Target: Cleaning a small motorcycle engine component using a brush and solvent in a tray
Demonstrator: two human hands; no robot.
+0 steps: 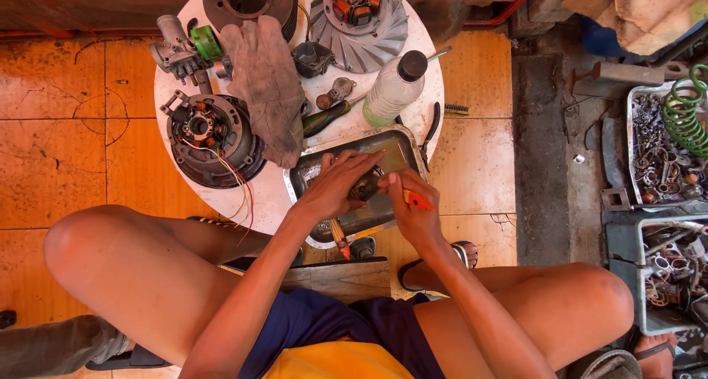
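Observation:
Over a shallow metal tray (402,144) on a round white table, both hands work on a small dark metal part (364,189). My left hand (335,183) lies flat on that part and holds it down. My right hand (410,206) grips an orange-handled tool (417,200) whose tip points at the part. A brush with a wooden handle (338,237) rests in the tray's near edge, below my left hand.
On the round white table (171,85) stand a wired stator plate (210,136), a carburettor (177,51), a grey glove (269,88), a finned flywheel (361,21), a clear bottle (391,90), a green-handled screwdriver (326,118) and pliers (430,132). Trays of metal parts (664,165) sit at right.

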